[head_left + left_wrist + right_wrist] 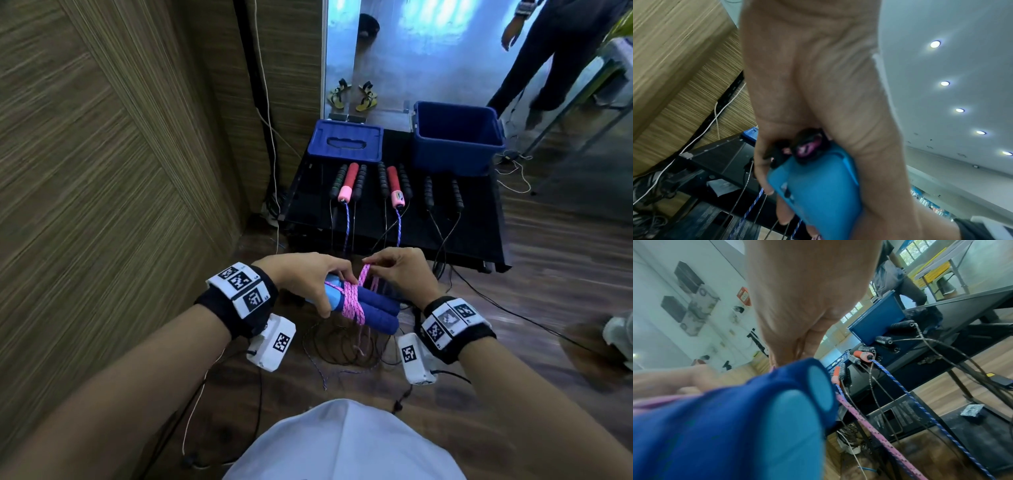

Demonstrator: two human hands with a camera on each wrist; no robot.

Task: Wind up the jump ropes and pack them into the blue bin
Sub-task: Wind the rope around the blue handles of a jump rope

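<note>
My left hand [317, 282] grips the light-blue caps of a pair of blue jump-rope handles [373, 310], held side by side in front of me. A pink rope [352, 298] is wound several turns round them. My right hand [397, 270] pinches a loop of that pink rope just above the handles. The left wrist view has the light-blue cap [818, 190] under my curled fingers [783, 209]. In the right wrist view the handle ends [818, 386] sit close up, and the pink rope [879, 434] trails down. The open blue bin [457, 137] stands at the table's far right.
A black table [479, 233] carries the bin's blue lid [346, 140] and several more jump-rope handles, black ones [428, 193] and red-pink ones [347, 183], with cords hanging to the wooden floor. Thin cords coil on the floor below my hands. A person [548, 51] stands beyond the bin.
</note>
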